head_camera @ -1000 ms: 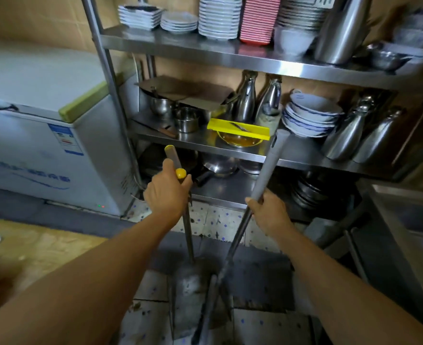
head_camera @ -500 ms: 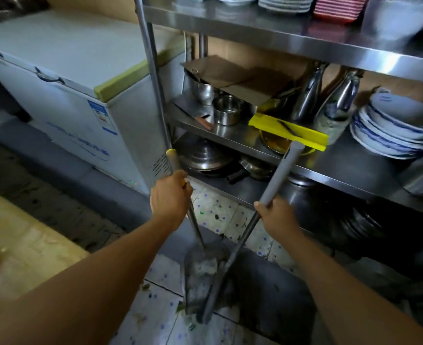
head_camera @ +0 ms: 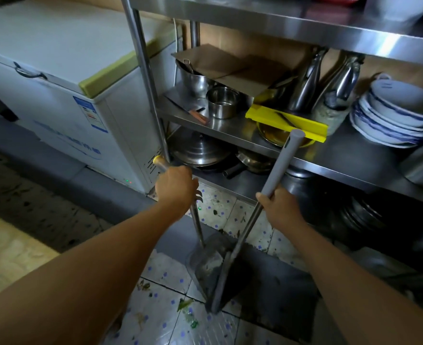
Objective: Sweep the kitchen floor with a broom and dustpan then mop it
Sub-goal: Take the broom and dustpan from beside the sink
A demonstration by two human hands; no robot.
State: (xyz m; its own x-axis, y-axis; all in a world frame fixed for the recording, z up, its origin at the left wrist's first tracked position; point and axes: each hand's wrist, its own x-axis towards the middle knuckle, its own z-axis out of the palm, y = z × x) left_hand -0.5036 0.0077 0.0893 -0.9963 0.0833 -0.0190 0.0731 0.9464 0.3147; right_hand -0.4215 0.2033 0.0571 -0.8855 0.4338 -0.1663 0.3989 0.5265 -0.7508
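Note:
My left hand (head_camera: pixel 176 186) grips the yellow-tipped metal handle of the dustpan (head_camera: pixel 206 262), whose grey scoop rests on the tiled floor below with dirt in it. My right hand (head_camera: pixel 278 206) grips the grey pole of the broom (head_camera: pixel 281 165). The broom's dark head (head_camera: pixel 232 282) stands just right of the scoop, touching its edge. Green leaf scraps (head_camera: pixel 186 308) and bits of litter lie on the speckled tiles in front of the pan.
A steel shelf rack (head_camera: pixel 255 143) with pots, bowls, flasks and a yellow board stands straight ahead. A white chest freezer (head_camera: pixel 63 100) sits to the left. A raised grey kerb (head_camera: pixel 68 180) runs along its base. A dark mat (head_camera: pixel 280 290) lies under the broom.
The view has tilted down and shifted left toward the floor. The dustpan and broom head have come closer together on the tiles; both hands keep their hold on the handles.

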